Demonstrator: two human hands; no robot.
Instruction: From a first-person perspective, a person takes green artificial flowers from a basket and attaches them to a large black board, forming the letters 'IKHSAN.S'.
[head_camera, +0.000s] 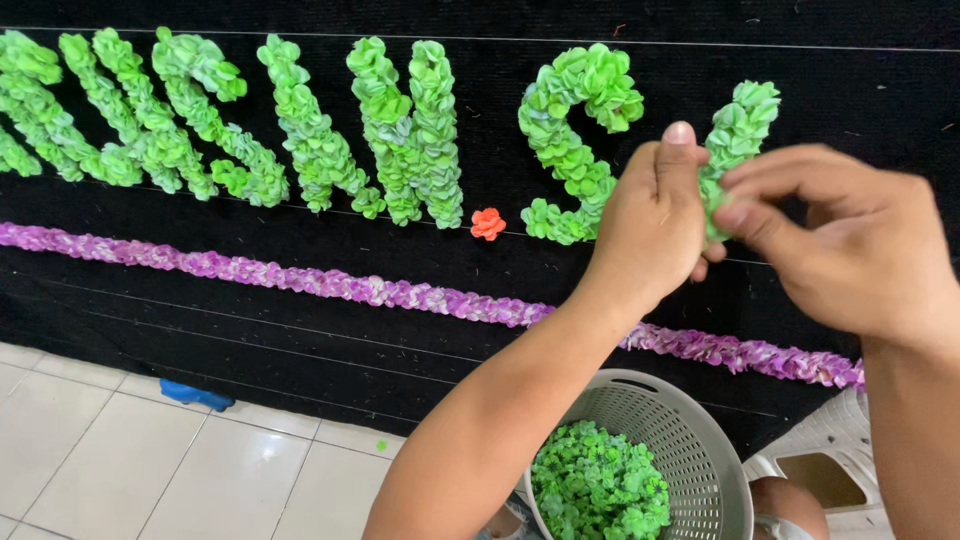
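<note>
Both hands are working at the green flower strip (738, 130) on the black board (600, 300): the left hand (650, 225) is steadying it, fingers curled against it, while the right hand (850, 240) is pinching a green piece to it (the basket (700, 450) of spares sits just below).

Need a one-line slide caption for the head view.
Both hands press green paper flowers onto a black board above a basket of green flowers.

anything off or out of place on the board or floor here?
One orange flower sits alone on the black board, between green flower letters; nothing else there is orange. A small green scrap lies loose on the tiled floor, outside the grey basket. Both hands, left and right, work at the unfinished letter.
</note>
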